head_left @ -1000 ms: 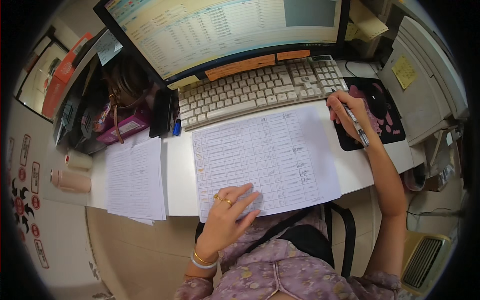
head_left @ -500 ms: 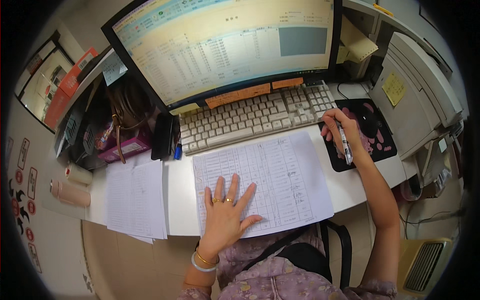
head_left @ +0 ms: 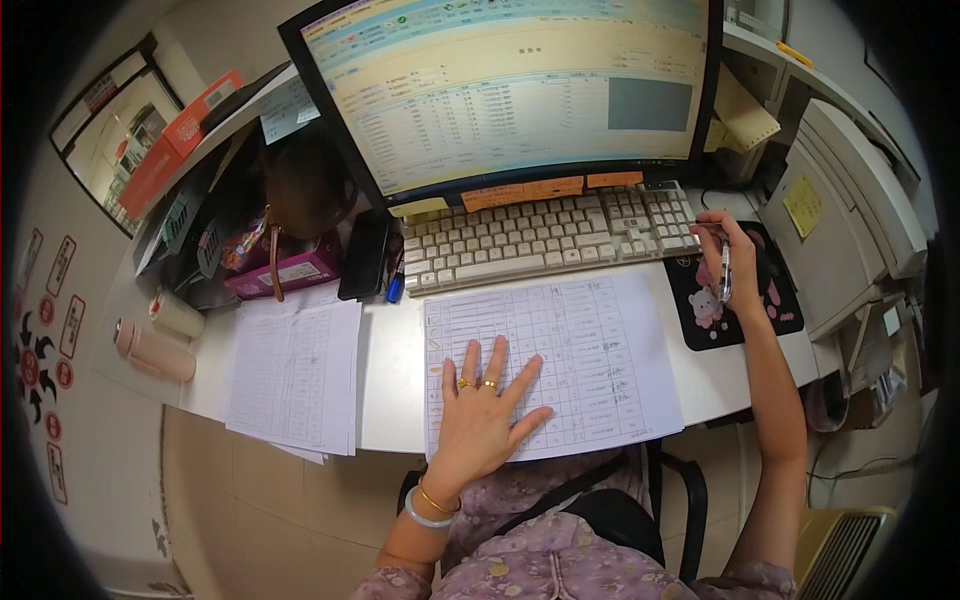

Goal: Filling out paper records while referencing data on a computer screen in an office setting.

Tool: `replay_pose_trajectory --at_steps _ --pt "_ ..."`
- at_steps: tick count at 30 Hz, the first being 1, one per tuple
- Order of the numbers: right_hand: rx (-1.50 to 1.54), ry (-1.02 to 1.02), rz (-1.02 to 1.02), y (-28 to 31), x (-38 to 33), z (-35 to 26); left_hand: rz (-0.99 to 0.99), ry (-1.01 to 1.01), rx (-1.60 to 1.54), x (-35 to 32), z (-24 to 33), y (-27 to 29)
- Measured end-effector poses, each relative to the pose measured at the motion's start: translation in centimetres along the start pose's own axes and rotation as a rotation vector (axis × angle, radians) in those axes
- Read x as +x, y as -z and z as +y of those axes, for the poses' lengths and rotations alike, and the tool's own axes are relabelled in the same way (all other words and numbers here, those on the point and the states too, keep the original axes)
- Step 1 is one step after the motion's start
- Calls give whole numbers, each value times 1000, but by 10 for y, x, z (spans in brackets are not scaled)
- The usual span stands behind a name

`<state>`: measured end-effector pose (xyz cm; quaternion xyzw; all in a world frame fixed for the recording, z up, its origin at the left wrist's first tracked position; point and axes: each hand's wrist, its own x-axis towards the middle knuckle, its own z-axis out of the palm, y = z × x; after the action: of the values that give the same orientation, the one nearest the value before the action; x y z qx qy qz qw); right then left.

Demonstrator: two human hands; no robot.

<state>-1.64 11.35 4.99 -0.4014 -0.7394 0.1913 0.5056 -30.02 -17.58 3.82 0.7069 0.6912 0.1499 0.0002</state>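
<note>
Here, the left hand (head_left: 487, 415) lies spread flat, gripping nothing, on a gridded paper form (head_left: 590, 360), which rests on the desk (head_left: 392, 400) before the keyboard (head_left: 530, 240); its cells carry small print, with handwritten scrawls toward the right. The right hand (head_left: 738, 258) grasps a pen (head_left: 725, 282) over the mouse pad (head_left: 705, 308). Rows of fine text fill the monitor (head_left: 520, 120), orange sticky notes (head_left: 523, 193) line its lower edge, and a yellow sticky note (head_left: 803, 206) on the printer (head_left: 845, 230) bears writing.
</note>
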Motion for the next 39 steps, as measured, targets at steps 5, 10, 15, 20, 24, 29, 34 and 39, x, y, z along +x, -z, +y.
replay_pose_trajectory --at_steps 5,10,15,20,24,29,34,39 --pt "-72 -24 -240 8 29 7 16 -13 8 -5 -1 -2" --pt "-167 199 -110 -8 32 20 -2 0 -7 -3 0 -3" --pt "-167 167 -33 -3 24 3 -23 20 16 -2 0 2" --pt "-124 66 -62 -2 21 4 6 34 -11 2 2 5" --pt "-148 35 -87 1 19 2 40 22 -72 3 3 4" --pt "-135 27 -89 0 18 7 20 1 -57 7 7 9" --pt "-77 26 -152 -9 16 6 -65 -86 115 10 0 16" --pt "-62 35 -108 -3 16 7 -178 -148 168 14 0 27"
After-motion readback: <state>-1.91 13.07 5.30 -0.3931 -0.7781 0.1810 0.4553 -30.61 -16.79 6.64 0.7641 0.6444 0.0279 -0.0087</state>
